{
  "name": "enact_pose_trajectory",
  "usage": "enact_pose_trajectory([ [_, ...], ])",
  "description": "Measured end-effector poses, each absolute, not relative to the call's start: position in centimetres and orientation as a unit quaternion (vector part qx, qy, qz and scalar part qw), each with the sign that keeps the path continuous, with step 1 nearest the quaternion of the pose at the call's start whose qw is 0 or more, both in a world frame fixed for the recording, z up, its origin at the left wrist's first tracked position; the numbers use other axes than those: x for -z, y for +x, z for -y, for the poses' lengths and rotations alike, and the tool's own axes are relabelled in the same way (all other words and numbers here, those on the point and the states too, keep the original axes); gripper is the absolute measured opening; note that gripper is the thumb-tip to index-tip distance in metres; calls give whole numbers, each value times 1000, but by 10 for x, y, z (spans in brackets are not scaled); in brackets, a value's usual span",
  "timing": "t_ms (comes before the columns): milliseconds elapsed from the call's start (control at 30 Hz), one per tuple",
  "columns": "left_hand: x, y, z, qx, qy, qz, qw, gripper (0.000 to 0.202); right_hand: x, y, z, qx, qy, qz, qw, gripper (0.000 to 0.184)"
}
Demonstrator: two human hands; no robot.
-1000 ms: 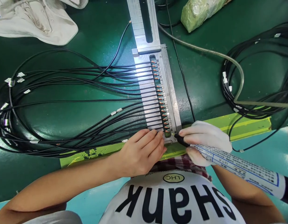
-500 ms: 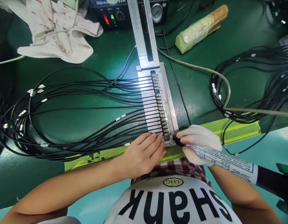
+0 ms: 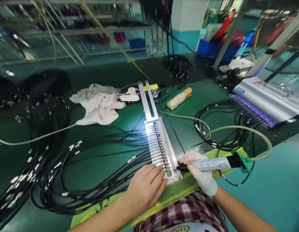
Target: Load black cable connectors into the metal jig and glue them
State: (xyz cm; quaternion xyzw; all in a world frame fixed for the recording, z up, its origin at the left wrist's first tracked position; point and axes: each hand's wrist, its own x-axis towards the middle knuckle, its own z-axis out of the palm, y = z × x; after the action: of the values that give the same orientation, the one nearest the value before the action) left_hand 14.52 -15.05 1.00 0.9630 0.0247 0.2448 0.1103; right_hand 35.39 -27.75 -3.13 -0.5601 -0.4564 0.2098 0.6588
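Note:
My bare left hand [image 3: 145, 188] lies flat, fingers stretched, on the near end of a metal fixture [image 3: 161, 151] that holds a row of black cables [image 3: 103, 161] with small orange-tipped ends. My right hand [image 3: 202, 175], in a white glove, grips a pen-shaped tool [image 3: 209, 164] wrapped in a printed label. Its dark tip touches the near right edge of the fixture. A pale hose [image 3: 236, 129] runs from the tool's rear end.
A crumpled white cloth [image 3: 98, 106] and a wrapped block [image 3: 179, 98] lie behind the fixture. Another cable bundle [image 3: 226, 129] and a silver machine [image 3: 265, 103] are at right. Loose black cables pile up at left [image 3: 30, 167]. Shelving stands at the back.
The view has tilted up, so the bench's far side and the room show. Both hands stay in the same place at the fixture's near end.

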Motion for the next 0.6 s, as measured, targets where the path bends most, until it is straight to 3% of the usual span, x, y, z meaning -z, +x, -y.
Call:
enact_pose_trajectory([
  [100, -33, 182, 120, -183, 975, -65, 105, 17, 18, 380, 274, -205, -539, 358, 734, 12],
  [200, -48, 266, 73, -75, 983, -153, 71, 27, -6, 420, 266, -274, -492, 193, 803, 24],
  [267, -51, 336, 42, -88, 975, -196, 52, 30, -22, 450, 256, -314, -443, 123, 831, 36],
  [400, -46, 444, 1, -106, 959, -258, 45, 60, -40, 502, 236, -358, -374, 100, 850, 50],
  [600, -34, 409, -10, -130, 968, -191, 94, 58, -52, 562, 232, -328, -331, 96, 879, 39],
])
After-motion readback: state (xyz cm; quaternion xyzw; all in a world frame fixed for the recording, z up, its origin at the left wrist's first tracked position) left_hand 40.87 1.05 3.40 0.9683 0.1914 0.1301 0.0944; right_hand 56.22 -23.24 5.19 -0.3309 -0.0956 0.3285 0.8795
